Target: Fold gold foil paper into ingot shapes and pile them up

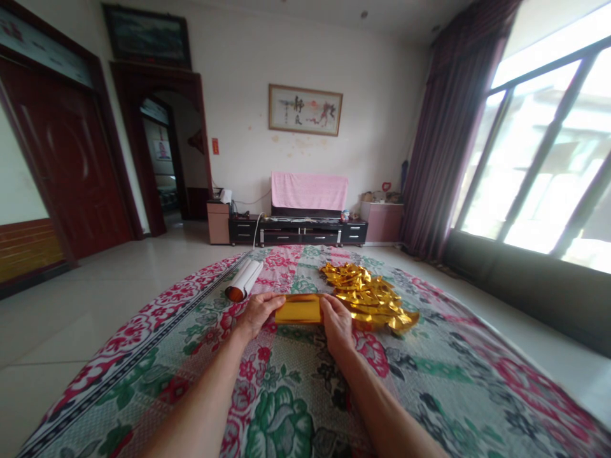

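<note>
Between my two hands a sheet of gold foil paper (298, 310) is held flat and level above the patterned cloth. My left hand (260, 313) pinches its left end, thumb on top. My right hand (338, 318) grips the right end with its fingers closed. Just beyond my right hand lies a heap of folded, shiny gold foil pieces (375, 296), spread toward the right. A rolled bundle of white-backed sheets (245, 280) with a brown-gold inside rests on the cloth, beyond my left hand.
A floral cloth (281, 420) in red, green and white covers the surface before me. Across the tiled floor (181, 254) stands a low black cabinet (300, 235), with a pink towel (310, 189) draped over the screen on it. Windows and a purple curtain (443, 121) are at right.
</note>
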A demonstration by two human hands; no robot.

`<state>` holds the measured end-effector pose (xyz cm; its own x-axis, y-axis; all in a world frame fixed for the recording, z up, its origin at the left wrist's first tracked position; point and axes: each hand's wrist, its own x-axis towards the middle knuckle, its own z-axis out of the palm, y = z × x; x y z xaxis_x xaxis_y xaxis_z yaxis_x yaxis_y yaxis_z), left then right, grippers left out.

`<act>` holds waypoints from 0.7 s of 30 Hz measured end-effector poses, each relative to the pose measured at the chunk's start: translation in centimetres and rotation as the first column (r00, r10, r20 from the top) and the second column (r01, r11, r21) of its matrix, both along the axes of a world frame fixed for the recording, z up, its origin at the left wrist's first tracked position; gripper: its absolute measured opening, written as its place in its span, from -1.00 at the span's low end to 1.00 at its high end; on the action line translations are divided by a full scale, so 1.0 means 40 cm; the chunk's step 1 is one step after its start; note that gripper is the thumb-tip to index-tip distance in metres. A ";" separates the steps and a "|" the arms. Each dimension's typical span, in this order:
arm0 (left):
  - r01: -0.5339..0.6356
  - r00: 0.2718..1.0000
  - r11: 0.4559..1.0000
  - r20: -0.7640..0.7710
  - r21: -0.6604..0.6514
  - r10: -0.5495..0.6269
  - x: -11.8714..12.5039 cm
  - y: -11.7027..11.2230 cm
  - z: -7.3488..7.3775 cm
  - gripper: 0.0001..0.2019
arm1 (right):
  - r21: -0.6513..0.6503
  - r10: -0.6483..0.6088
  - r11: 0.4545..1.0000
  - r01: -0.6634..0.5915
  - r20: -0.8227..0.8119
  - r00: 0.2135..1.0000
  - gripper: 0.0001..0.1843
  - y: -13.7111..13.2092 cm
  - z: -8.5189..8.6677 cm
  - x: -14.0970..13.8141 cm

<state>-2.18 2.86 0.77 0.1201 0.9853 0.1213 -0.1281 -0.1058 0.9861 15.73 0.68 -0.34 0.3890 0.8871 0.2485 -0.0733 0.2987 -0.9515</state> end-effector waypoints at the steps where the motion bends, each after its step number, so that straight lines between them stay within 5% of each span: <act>1: -0.016 1.000 1.000 -0.025 0.013 0.016 0.000 0.000 0.000 -0.71 | 0.002 -0.025 1.000 0.024 0.038 0.999 -0.55 0.000 0.000 0.000; 5: -0.122 0.960 0.983 -0.236 0.138 0.153 0.000 0.004 0.000 -0.79 | 0.001 -0.140 0.989 0.145 0.274 0.951 -0.61 -0.001 0.001 0.000; 9: -0.156 0.830 0.928 -0.464 0.337 0.308 0.007 0.006 0.000 -0.82 | -0.003 -0.206 0.969 0.246 0.537 0.818 -0.67 -0.001 0.010 0.000; 14: -0.145 0.614 0.870 -0.647 0.471 0.453 0.017 0.013 -0.012 -0.85 | 0.040 -0.181 0.968 0.247 0.793 0.582 -0.70 -0.003 0.018 -0.001; 21: -0.049 0.432 0.841 -0.747 0.539 0.504 0.018 0.017 -0.028 -0.85 | -0.011 -0.085 0.972 0.235 0.915 0.394 -0.74 -0.013 0.020 -0.009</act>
<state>-1.45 3.56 -0.34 0.1126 0.8653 0.4885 0.8377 -0.3471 0.4217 15.39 0.17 0.45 0.1408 0.8839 0.4460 0.8870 0.0875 -0.4534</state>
